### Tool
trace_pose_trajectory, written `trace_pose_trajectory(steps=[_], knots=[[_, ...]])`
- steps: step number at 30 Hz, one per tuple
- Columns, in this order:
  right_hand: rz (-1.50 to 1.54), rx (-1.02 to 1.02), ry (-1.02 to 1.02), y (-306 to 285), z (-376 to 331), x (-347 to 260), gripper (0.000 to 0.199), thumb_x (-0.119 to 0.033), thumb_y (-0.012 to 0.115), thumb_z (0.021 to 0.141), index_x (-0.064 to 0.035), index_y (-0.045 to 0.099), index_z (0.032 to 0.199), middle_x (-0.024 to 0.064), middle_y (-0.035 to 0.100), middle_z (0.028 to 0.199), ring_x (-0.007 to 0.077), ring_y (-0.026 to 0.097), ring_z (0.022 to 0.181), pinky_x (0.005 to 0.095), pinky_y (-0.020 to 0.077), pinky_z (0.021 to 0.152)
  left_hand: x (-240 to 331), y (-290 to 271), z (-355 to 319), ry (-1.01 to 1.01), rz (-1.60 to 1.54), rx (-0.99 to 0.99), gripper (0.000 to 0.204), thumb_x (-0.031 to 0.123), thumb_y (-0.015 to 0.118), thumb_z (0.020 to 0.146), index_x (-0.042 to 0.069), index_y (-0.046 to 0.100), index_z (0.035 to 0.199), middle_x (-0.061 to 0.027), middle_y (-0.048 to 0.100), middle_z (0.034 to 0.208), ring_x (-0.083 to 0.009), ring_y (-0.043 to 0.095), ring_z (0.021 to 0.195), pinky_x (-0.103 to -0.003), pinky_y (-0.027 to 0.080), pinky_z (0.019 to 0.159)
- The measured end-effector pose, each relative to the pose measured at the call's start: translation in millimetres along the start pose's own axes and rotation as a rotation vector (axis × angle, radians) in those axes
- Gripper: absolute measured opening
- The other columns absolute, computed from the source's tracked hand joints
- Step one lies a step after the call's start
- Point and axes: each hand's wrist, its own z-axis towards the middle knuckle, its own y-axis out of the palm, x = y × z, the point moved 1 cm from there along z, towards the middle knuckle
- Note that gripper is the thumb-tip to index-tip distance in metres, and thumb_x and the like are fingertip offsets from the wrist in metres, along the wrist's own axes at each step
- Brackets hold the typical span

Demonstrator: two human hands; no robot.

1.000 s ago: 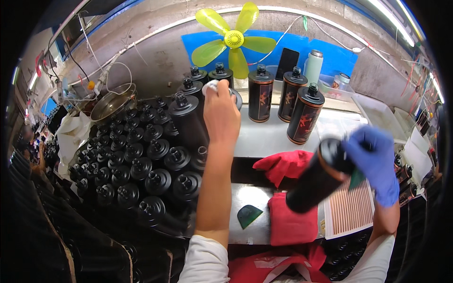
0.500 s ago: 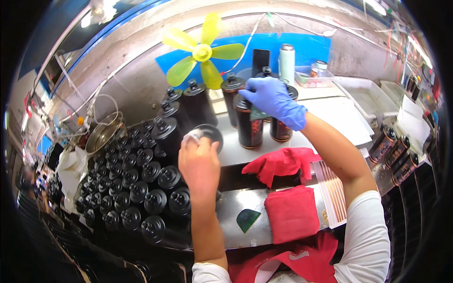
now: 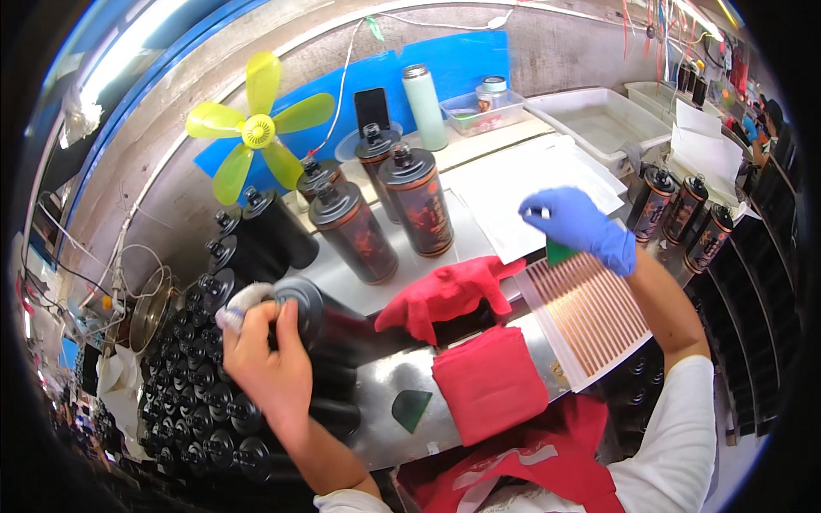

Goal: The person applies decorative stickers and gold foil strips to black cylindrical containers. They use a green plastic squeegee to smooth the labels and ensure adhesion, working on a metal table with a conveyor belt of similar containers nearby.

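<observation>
My left hand (image 3: 269, 363) is bare except for a white wrap (image 3: 246, 305) on one finger. Its fingers are closed at the top of a plain black bottle (image 3: 338, 318), which leans at the left end of the metal bench. My right hand (image 3: 573, 224), in a blue glove, has its fingers curled round a green scraper (image 3: 560, 251), partly hidden under the palm. It hovers over the upper edge of a sheet with copper-coloured strips (image 3: 586, 312). Several bottles with printed decoration, one of them a near bottle (image 3: 419, 201), stand upright between the hands, farther back.
Plain black bottles (image 3: 201, 376) crowd the left. A red cloth (image 3: 445, 295), a folded red cloth (image 3: 492, 385) and another green scraper (image 3: 411, 409) lie in front. Behind are a yellow-green fan (image 3: 258, 131), phone (image 3: 371, 109) and flask (image 3: 425, 107). Decorated bottles (image 3: 682, 209) stand right.
My right hand has left the decorated bottles and moved right, over the strip sheet, with the green scraper. My left hand has shifted left and nearer with the black bottle. The view has turned right.
</observation>
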Motion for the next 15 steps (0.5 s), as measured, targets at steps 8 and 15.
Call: trace_pose_trajectory(steps=[8,15], knots=[[0.118,-0.043,-0.084,51.5,-28.5,15.4,0.020,-0.025,0.066,0.079,-0.0111,0.067,0.094,0.0061,0.064,0.097,0.0272,0.064,0.082,0.0340,0.0505,0.074,38.4,15.4,-7.3,-0.190,-0.700,-0.725,0.011,0.005,0.071,0.069,-0.001,0.062,0.072,-0.0101,0.065,0.075,-0.0174,0.058,0.061,-0.026,0.045,0.062],[0.192,-0.152,-0.121,59.3,-9.3,17.9,0.018,-0.022,0.065,0.081,-0.0068,0.069,0.088,0.0079,0.065,0.093,0.0280,0.064,0.080,0.0331,0.0501,0.073,25.1,133.0,-47.2,-0.072,-0.541,-0.751,0.016,0.014,0.065,0.083,0.000,0.061,0.077,-0.0085,0.061,0.089,-0.0200,0.054,0.086,-0.029,0.042,0.079]])
